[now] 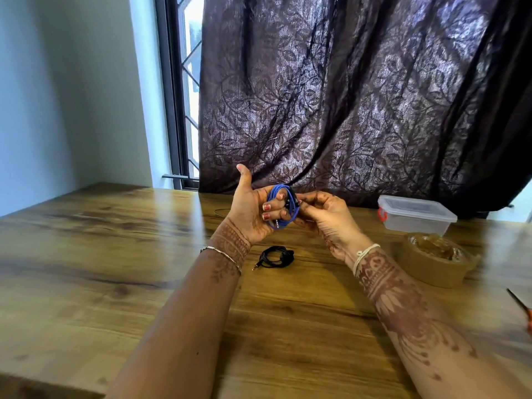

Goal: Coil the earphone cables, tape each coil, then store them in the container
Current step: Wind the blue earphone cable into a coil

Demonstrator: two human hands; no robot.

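A blue earphone cable (277, 192) is wound in loops around the curled fingers of my left hand (250, 210), whose thumb points up. Its metal plug hangs out at the bottom of the coil. My right hand (324, 213) pinches the black end of the same cable at the coil's right side. Both hands are raised above the wooden table (115, 254). A black earphone cable (275, 257) lies coiled on the table just below my hands, its plug sticking out to the left. The clear plastic container (414, 216) with its lid on stands at the back right.
A roll of brown packing tape (436, 263) lies in front of the container. Orange-handled scissors (522, 311) show at the right edge. A thin dark cable loop (221, 212) lies behind my left hand. A dark curtain (359, 96) hangs behind the table.
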